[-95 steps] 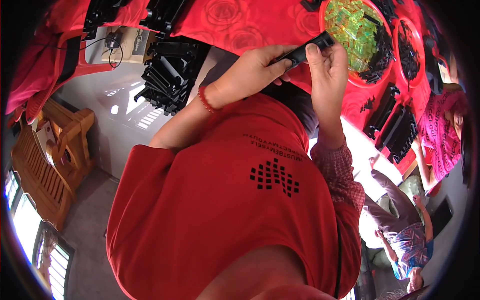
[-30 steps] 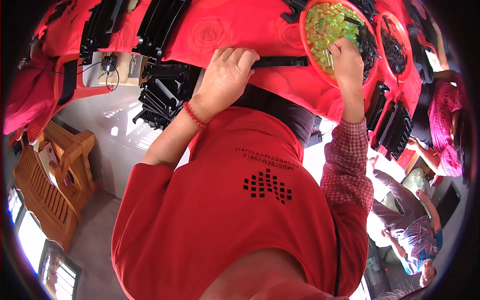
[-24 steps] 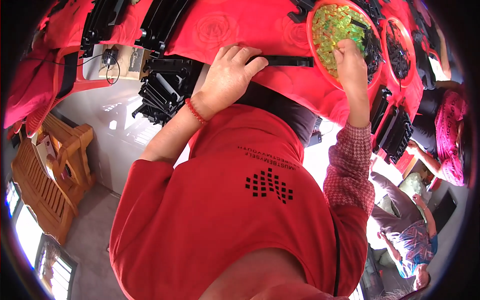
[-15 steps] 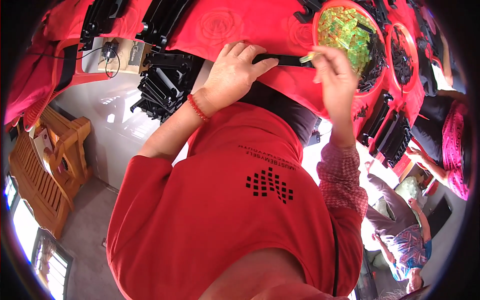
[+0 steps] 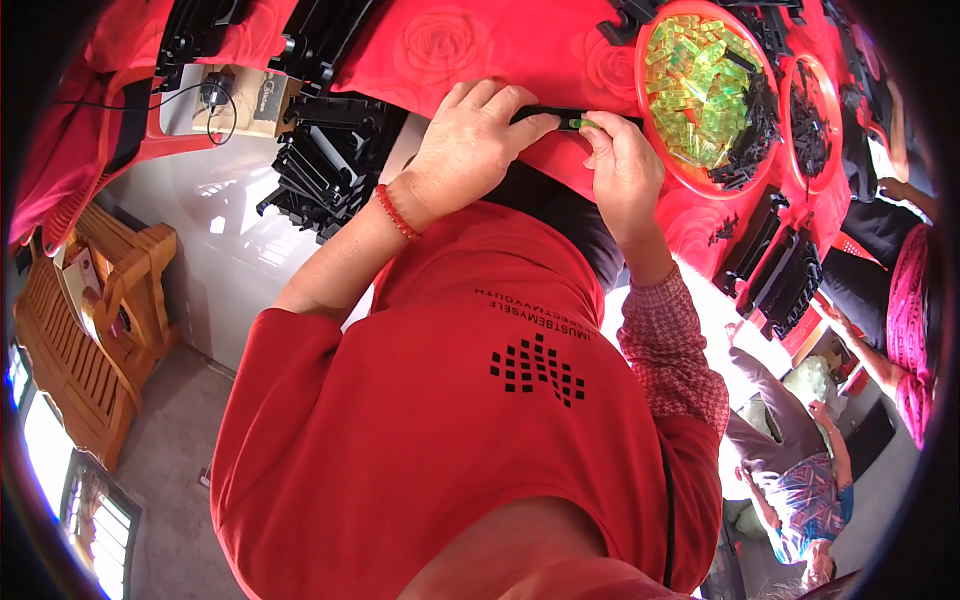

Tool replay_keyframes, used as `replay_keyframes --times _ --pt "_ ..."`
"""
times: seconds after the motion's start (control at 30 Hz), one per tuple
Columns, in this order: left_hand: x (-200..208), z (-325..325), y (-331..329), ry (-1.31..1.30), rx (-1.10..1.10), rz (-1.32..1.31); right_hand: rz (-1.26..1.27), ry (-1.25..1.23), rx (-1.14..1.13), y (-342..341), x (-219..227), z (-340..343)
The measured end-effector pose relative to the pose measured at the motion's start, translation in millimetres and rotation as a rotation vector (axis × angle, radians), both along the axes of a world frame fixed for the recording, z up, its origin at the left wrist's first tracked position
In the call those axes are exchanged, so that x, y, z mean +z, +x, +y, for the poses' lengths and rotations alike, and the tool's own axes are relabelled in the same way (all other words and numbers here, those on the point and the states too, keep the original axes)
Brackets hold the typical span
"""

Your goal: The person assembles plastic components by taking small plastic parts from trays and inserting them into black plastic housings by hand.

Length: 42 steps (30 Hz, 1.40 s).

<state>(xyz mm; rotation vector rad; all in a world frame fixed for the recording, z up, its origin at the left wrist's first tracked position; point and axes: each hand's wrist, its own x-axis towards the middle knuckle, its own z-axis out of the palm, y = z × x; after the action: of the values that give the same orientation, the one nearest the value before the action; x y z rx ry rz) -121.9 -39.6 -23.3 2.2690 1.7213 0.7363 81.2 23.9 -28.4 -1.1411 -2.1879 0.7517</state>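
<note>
My left hand, with a red bead bracelet at its wrist, is closed over a narrow black plastic bar at the table's near edge. Between the pinched thumb and fingers of my right hand is a small see-through yellow-green plastic piece. That piece meets the bar's right end; whether it sits inside the bar is hidden by my fingers. Just right of my right hand stands an orange-red basin of many such yellow-green pieces, with small black parts along its right side.
A second basin of black parts stands farther right. Black bars are piled left of my lap, and more lie at the right. A red rose-patterned cloth covers the table. Other people are at the right; a wooden bench is at left.
My right hand has moved left from beside the basin to the bar's right end, bringing the yellow-green piece against it. My left hand has stayed on the bar.
</note>
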Motion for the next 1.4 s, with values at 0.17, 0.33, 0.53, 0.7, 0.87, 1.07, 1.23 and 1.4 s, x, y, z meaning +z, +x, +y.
replay_keyframes --times 0.17,0.33,0.53,0.7,0.87,1.07,1.23,1.4 --pt "-2.7 0.3 -1.0 0.001 -0.001 0.009 0.037 0.018 0.040 0.9 -5.2 0.0" --pt "-5.8 1.7 -1.5 0.039 0.005 0.000 0.019 0.107 0.079 1.6 -11.5 2.4" --pt "0.2 2.0 -1.0 0.001 0.004 -0.024 -0.077 0.205 0.091 -0.6 -6.9 2.0" --pt "5.2 1.2 -5.4 0.006 -0.015 -0.013 0.104 -0.034 0.032 -2.7 -3.6 -4.0" --pt "8.1 -11.8 -8.4 0.043 0.171 -0.042 0.520 -0.169 -0.106 -1.0 9.0 -11.2" --pt "23.9 -12.6 18.3 -0.089 0.324 0.042 0.540 -0.186 -0.177 -0.9 4.6 -9.0" --pt "48.2 -1.1 5.6 -0.406 0.423 -0.027 0.550 -0.205 -0.219 9.3 4.3 -9.7" --pt "42.8 15.4 -37.0 -0.102 0.019 0.155 0.562 -0.262 -0.274 24.2 4.7 -11.4"
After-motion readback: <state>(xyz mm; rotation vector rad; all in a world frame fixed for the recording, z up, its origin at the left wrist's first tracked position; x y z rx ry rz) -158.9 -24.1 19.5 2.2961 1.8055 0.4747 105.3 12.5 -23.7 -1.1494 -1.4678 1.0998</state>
